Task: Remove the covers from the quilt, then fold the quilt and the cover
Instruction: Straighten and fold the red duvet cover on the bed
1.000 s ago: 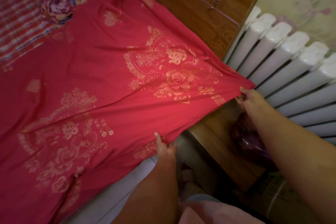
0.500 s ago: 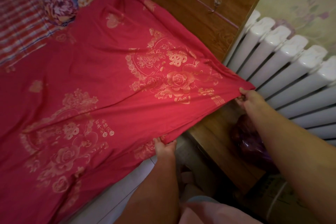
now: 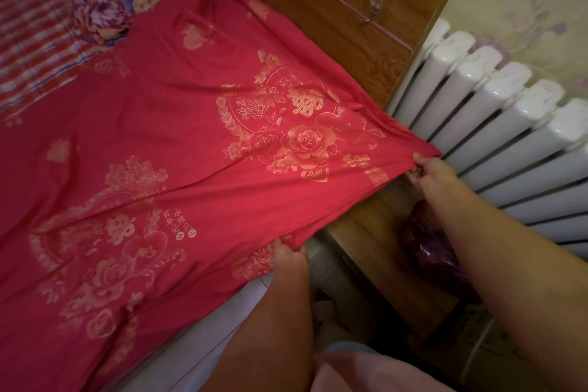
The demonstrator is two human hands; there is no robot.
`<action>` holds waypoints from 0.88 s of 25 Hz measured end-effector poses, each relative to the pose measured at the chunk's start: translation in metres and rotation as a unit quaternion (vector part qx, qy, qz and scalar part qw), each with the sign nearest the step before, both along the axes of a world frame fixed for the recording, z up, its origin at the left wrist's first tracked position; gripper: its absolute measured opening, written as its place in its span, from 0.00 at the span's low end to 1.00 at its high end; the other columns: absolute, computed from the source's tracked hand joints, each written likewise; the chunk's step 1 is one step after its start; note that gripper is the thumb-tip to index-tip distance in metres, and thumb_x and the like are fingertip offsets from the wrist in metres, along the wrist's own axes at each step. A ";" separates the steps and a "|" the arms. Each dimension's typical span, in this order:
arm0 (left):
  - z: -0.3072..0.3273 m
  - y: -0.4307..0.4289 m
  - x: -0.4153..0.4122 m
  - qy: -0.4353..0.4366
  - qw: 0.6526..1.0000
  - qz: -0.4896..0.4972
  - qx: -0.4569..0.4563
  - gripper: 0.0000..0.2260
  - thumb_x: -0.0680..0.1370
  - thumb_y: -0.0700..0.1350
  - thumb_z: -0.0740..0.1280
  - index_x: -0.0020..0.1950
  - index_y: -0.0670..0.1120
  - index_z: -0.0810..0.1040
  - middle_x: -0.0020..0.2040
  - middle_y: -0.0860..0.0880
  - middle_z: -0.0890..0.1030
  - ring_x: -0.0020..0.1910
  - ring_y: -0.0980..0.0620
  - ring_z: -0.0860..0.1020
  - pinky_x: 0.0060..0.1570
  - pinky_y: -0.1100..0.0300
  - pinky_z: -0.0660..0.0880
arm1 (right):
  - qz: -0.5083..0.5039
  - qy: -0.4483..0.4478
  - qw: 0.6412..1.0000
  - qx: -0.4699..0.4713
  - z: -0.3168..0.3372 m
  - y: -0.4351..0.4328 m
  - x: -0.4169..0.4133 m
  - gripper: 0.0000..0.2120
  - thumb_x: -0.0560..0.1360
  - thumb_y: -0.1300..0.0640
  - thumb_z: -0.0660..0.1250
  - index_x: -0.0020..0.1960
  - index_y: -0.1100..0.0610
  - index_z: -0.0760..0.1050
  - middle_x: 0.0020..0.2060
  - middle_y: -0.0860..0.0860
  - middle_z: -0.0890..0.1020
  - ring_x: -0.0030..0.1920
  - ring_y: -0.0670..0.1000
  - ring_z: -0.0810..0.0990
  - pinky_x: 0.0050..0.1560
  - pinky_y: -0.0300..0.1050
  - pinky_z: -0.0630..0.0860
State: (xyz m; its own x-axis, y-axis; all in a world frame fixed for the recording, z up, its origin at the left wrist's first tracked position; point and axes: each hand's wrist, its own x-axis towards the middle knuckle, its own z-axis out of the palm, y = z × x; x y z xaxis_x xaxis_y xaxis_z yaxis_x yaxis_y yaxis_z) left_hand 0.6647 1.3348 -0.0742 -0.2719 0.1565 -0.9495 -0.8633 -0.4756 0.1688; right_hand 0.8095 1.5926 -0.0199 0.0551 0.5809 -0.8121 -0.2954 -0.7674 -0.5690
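Note:
A red cover (image 3: 165, 143) printed with gold roses and characters lies spread flat across the bed, reaching the wooden headboard (image 3: 343, 3). My right hand (image 3: 429, 169) pinches the cover's near right corner, beside the radiator. My left hand (image 3: 288, 256) grips the cover's near edge over the side of the bed, fingers curled into the cloth. The stretch of edge between my two hands is pulled taut. A purple flowered quilt (image 3: 101, 0) lies bunched at the far left of the bed.
A white radiator (image 3: 496, 137) runs along the wall at right. A low wooden bedside stand (image 3: 366, 239) sits below my right arm with a dark red bag (image 3: 426, 245) on it. A red checked sheet (image 3: 28, 29) covers the bed at far left.
Both hands keep their hold on the cover. My left thumb, raised a second ago, has closed onto the edge. The cover lies as before.

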 end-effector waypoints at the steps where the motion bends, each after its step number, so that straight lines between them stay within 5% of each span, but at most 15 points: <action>1: 0.002 0.002 0.001 0.003 1.000 -0.010 -0.001 0.17 0.81 0.47 0.59 0.71 0.48 0.69 0.69 0.51 0.72 0.69 0.52 0.69 0.69 0.56 0.65 | 0.001 -0.003 1.000 0.001 0.000 0.000 0.000 0.09 0.77 0.68 0.62 0.40 0.58 0.68 0.32 0.50 0.70 0.13 0.41 0.69 0.25 0.41 0.77; 6: -0.005 0.006 -0.003 0.013 0.999 -0.036 -0.018 0.18 0.80 0.46 0.61 0.71 0.49 0.69 0.68 0.48 0.73 0.67 0.49 0.71 0.67 0.50 0.68 | 0.003 -0.004 1.000 0.003 0.001 -0.002 0.000 0.10 0.77 0.68 0.62 0.40 0.58 0.68 0.32 0.50 0.70 0.13 0.41 0.68 0.23 0.40 0.76; 15: 0.003 -0.011 0.012 0.029 0.996 -0.072 -0.053 0.17 0.81 0.40 0.57 0.70 0.43 0.68 0.59 0.49 0.77 0.64 0.50 0.73 0.65 0.57 0.69 | 0.004 -0.017 1.000 0.011 -0.002 0.001 -0.001 0.09 0.77 0.68 0.62 0.40 0.57 0.69 0.33 0.50 0.71 0.13 0.41 0.69 0.23 0.40 0.77; 18: -0.001 -0.026 0.028 0.041 0.984 -0.152 -0.082 0.10 0.80 0.36 0.55 0.59 0.37 0.72 0.41 0.49 0.73 0.51 0.51 0.74 0.67 0.57 0.68 | -0.008 -0.004 1.000 0.012 -0.005 -0.001 0.000 0.09 0.76 0.68 0.63 0.41 0.57 0.69 0.35 0.50 0.73 0.21 0.42 0.75 0.25 0.40 0.78; 22: 0.001 -0.026 0.029 0.009 0.992 -0.116 -0.037 0.10 0.81 0.38 0.57 0.42 0.46 0.70 0.35 0.52 0.70 0.35 0.59 0.72 0.43 0.65 0.74 | -0.014 0.003 1.000 0.017 -0.012 0.000 0.003 0.09 0.76 0.68 0.63 0.41 0.57 0.70 0.35 0.50 0.74 0.32 0.44 0.74 0.30 0.41 0.79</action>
State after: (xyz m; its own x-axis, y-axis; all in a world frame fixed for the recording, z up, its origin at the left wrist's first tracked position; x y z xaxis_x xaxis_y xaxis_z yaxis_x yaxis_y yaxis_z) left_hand 0.6935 1.3091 -0.0730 -0.2529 0.1466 -0.9563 -0.9449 -0.2497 0.2116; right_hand 0.8129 1.5925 -0.0318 0.0673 0.6067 -0.7921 -0.3208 -0.7386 -0.5930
